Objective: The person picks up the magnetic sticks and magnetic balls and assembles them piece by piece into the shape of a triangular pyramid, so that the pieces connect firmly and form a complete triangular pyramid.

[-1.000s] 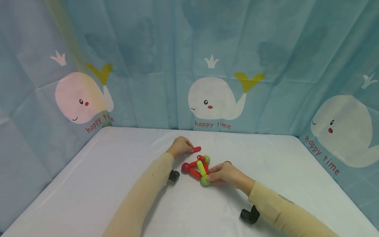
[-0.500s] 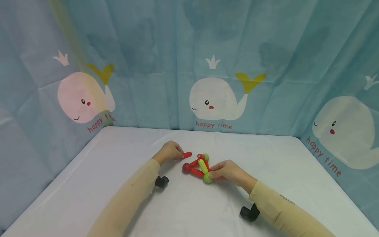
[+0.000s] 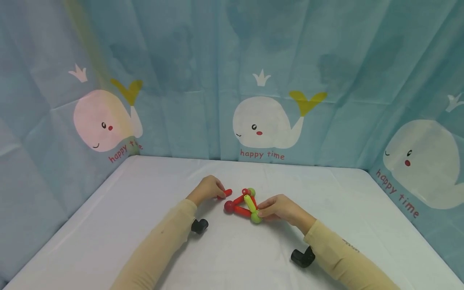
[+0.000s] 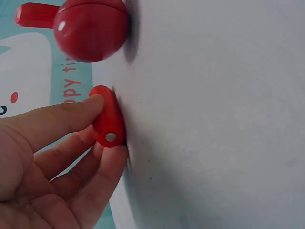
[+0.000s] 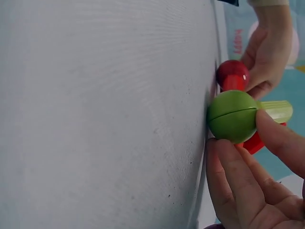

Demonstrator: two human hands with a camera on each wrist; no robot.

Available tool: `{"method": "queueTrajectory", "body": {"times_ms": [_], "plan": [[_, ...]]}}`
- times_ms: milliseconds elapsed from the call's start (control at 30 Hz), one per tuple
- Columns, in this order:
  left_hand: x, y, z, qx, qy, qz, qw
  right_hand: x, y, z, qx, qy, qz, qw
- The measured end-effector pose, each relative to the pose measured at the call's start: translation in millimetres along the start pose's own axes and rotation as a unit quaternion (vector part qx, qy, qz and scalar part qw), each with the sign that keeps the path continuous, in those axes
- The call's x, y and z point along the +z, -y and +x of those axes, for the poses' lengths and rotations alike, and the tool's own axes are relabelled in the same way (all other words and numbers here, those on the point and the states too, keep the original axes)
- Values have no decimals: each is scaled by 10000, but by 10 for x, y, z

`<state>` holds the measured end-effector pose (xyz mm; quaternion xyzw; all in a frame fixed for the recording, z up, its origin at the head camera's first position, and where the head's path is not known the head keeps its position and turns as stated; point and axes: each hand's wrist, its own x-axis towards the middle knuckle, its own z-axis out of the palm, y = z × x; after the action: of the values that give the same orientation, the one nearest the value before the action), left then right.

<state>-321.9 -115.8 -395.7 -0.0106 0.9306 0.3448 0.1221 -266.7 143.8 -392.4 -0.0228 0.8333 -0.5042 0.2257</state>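
My left hand (image 3: 208, 188) pinches a loose red magnetic rod (image 4: 108, 119) between thumb and fingers, just above or on the white cloth. A silvery disc shows in the rod's end. Right of it lies a triangle of red rods (image 3: 242, 211) joined by a dark red ball (image 3: 229, 206), a near green ball (image 5: 232, 117) and a far green ball (image 3: 251, 192). From the near green ball a yellow-green rod (image 3: 249, 203) sticks up; red rods rise from the other corners. My right hand (image 3: 282, 207) holds the near green ball with thumb and fingertips.
The table (image 3: 232, 257) has a white cover, its far edge meeting a blue whale-print curtain (image 3: 181, 121). A small purple thing (image 5: 214, 226) peeks in at the right wrist view's bottom edge. Black wrist cameras (image 3: 303, 257) hang below both sleeves.
My left hand has drawn the red rod leftward and nearer, away from the triangle's far side. My right hand stays on the near green ball, and the triangle has shifted slightly right.
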Motion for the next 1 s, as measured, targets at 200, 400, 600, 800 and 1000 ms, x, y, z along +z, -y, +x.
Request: {"method": "queueTrajectory", "body": {"times_ms": [200,400,600,800,1000], "plan": [[-17,35,-51,-4,49,62,10000,-17,5,43,41,-176,-120,9998],[-34,148,-80,108,255,-411,9988,-25,30,49,52,-190,-160,9997],[-41,208,-111,267,378,-1105,9928,-25,34,52,-35,-150,-198,9997],[-42,197,-157,578,499,-1545,9850,-30,41,68,-129,-216,-365,9990],[-28,150,-199,907,549,-1921,9756,-23,94,40,-167,-455,-810,9955]]}}
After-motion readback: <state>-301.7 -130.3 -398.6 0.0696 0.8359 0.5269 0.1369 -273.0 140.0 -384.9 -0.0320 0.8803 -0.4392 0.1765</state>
